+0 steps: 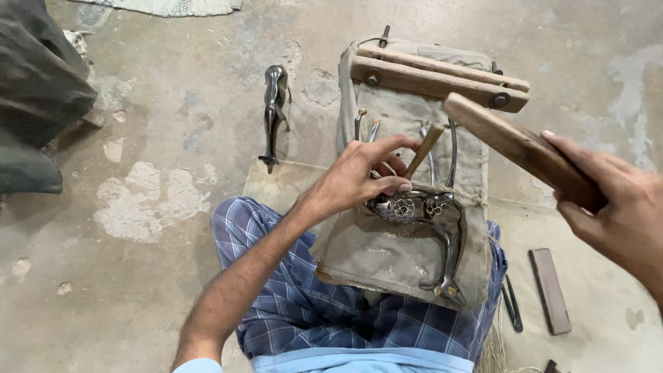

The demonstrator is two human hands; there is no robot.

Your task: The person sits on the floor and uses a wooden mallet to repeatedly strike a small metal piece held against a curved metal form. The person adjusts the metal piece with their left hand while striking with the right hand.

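Chisel (423,150): slim wooden-handled tool, tilted, tip on shiny metal piece (421,207) over canvas-covered block (407,249); left hand (366,176) pinches it. Right hand (615,207) grips raised wooden mallet (518,148).

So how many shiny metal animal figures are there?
2. One metal figure lies on the concrete floor left of the canvas pad. The other metal figure lies on the pad under the left hand. More may be hidden beneath the hands.

Left hand (359,176) steadies chisel (423,150); right hand (615,207) raises wooden mallet (514,148)
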